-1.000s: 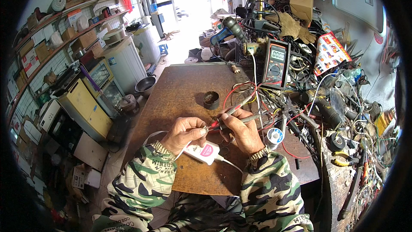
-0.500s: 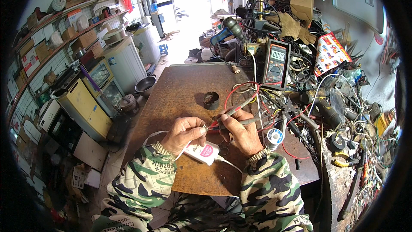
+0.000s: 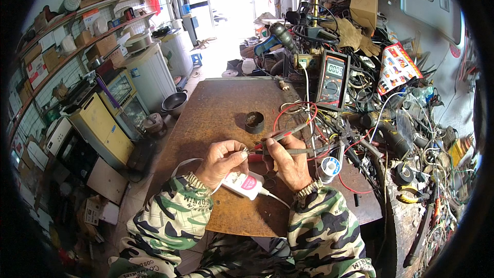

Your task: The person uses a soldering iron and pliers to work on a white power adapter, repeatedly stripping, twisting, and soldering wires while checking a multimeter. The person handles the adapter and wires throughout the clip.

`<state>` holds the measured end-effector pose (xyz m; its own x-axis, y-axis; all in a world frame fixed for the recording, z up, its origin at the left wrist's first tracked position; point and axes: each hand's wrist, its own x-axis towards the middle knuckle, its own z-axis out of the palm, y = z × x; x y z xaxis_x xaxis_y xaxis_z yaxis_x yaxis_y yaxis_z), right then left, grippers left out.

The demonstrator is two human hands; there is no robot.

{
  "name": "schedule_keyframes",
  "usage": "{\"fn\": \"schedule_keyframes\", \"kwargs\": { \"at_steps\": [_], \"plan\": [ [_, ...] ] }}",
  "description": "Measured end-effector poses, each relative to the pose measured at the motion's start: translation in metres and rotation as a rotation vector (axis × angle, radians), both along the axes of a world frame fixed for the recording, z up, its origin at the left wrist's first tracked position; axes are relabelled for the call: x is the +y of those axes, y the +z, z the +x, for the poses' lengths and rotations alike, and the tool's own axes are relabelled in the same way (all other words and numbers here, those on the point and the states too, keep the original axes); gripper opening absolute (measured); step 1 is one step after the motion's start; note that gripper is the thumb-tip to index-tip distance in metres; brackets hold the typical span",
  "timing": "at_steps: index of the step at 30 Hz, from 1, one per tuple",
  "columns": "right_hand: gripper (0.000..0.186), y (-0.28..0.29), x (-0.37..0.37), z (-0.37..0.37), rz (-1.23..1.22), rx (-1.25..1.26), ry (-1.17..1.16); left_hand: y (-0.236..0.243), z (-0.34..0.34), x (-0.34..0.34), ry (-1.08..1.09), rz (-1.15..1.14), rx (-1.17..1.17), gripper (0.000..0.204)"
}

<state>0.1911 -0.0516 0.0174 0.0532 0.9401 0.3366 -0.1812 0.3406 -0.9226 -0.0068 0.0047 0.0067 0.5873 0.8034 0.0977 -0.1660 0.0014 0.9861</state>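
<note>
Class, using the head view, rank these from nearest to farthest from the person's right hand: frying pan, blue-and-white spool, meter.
1. Spool: just right of the right hand.
2. Meter: farther forward, slightly right.
3. Frying pan: far off to the left, past the table.

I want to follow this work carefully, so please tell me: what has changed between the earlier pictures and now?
The rear ends of the two probes in the right hand have dipped, so both look flatter; the multimeter display reads differently. The view shifted slightly. Nothing was visibly taken or let go: the left hand keeps its pinch, and the white box stays on the table.
</note>
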Motion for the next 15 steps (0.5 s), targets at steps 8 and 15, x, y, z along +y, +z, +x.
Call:
{"fn": "schedule_keyframes", "kwargs": {
  "at_steps": [8, 15],
  "plan": [
    [0.020, 0.0023, -0.0012, -0.0021, 0.022, -0.023, -0.016, 0.0008, -0.0008, 0.0007, -0.013, 0.014, 0.018, 0.019],
    [0.018, 0.0023, 0.0000, -0.0044, 0.016, 0.062, -0.027, 0.0010, 0.0019, -0.0006, -0.013, 0.012, -0.040, 0.018]
  ]
}}
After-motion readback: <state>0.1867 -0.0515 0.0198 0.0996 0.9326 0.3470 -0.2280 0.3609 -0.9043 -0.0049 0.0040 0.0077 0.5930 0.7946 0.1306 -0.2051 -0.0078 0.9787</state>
